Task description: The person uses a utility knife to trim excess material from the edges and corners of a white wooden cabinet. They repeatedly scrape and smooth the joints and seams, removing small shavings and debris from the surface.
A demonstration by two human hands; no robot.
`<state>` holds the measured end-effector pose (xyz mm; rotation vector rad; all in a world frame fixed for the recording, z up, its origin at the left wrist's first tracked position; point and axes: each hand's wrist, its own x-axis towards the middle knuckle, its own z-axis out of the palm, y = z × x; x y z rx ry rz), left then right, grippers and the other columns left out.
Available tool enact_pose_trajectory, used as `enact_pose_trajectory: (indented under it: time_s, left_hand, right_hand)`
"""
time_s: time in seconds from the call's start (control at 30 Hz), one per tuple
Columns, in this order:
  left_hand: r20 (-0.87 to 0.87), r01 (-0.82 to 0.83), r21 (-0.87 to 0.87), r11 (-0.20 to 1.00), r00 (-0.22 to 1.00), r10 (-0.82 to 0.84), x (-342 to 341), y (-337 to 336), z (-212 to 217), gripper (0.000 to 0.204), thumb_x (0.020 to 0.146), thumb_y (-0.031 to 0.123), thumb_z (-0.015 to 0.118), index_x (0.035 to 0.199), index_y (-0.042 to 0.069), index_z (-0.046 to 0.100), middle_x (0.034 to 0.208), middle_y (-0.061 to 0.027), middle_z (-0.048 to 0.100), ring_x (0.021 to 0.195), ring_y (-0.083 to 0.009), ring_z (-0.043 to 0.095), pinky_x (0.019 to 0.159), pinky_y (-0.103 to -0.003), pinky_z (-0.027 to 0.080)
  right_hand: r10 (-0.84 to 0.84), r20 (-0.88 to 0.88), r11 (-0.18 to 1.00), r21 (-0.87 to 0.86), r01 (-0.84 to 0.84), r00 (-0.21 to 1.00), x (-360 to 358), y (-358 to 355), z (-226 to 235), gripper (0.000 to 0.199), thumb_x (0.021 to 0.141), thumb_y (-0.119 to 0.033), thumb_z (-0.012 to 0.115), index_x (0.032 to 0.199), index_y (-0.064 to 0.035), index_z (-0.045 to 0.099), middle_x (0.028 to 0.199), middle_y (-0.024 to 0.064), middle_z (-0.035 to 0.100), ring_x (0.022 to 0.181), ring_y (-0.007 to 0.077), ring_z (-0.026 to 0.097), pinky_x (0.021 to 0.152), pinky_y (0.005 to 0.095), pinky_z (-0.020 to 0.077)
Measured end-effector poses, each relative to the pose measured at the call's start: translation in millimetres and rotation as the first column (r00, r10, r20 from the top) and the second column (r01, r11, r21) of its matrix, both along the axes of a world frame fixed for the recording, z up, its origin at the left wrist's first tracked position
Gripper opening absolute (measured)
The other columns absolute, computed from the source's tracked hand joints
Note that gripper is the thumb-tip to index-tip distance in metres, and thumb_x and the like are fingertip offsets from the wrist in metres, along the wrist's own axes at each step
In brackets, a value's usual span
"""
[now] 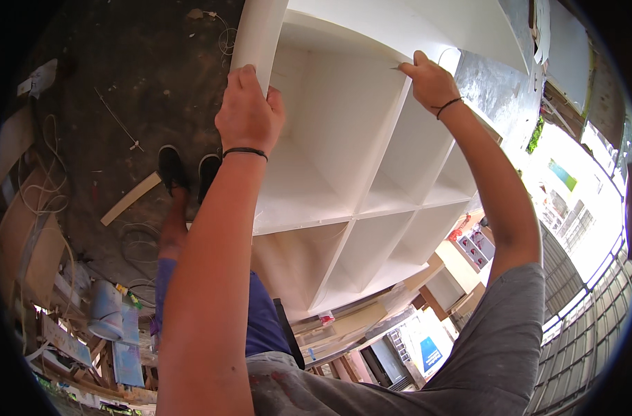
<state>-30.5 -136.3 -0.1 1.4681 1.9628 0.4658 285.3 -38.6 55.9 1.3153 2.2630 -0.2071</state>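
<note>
A large white shelf unit [343, 132] with several open square compartments stands in front of me. At its near left corner my left hand [250, 111] is closed round the edge of a smooth white panel [259, 35], thumb on the compartment side. My right hand [430, 83] is raised by the top of an upright divider [382, 149], fingers pinched. From its fingers sticks a small thin pointed tip [395, 68], perhaps a blade; the rest is hidden in the hand. Just beyond, a wide white sheet [413, 24] curves across the unit's far side.
On the dark floor [122, 90] by my shoes [171, 166] lie a wood strip [131, 199] and loose cables [139, 243]. A paint-stained bucket [106, 310] and wood scraps stand at lower left. A metal grille [583, 340] rises at lower right.
</note>
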Motion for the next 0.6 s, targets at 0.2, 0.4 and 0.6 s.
enact_pose_trajectory:
  time_s: [0.2,0.4,0.6]
  left_hand:
    - [0.017,-0.028,0.02,0.999,0.999,0.028,-1,0,-4,0.036,0.089,0.021,0.059,0.121,0.008,0.05,0.119,-0.0089,0.058,0.098,-0.0344,0.064,0.076,-0.047,0.054]
    - [0.025,-0.026,-0.011,1.0,0.999,0.026,0,0,-2,0.036,0.089,0.021,0.059,0.122,0.009,0.05,0.121,-0.0088,0.058,0.098,-0.0341,0.064,0.079,-0.046,0.054]
    - [0.022,-0.02,-0.031,0.999,1.0,0.021,0,1,0,0.035,0.09,0.023,0.058,0.122,0.01,0.051,0.12,-0.0088,0.058,0.098,-0.034,0.064,0.079,-0.047,0.053]
  right_hand:
    - [-0.004,0.088,0.922,-0.385,0.038,0.996,-25,-90,13,0.03,0.086,-0.004,0.049,0.107,-0.0157,0.067,0.101,0.0139,0.055,0.09,0.0313,0.065,0.076,0.0443,0.0557]
    - [0.131,0.001,0.989,0.071,-0.131,0.991,0,6,19,0.021,0.083,-0.001,0.054,0.098,-0.0125,0.064,0.091,0.0094,0.053,0.083,0.0269,0.062,0.068,0.0416,0.0549]
    - [0.319,0.032,0.938,0.132,-0.321,0.947,13,7,5,0.02,0.08,0.0,0.058,0.094,-0.0127,0.062,0.089,0.0066,0.052,0.081,0.0219,0.062,0.062,0.0368,0.0554]
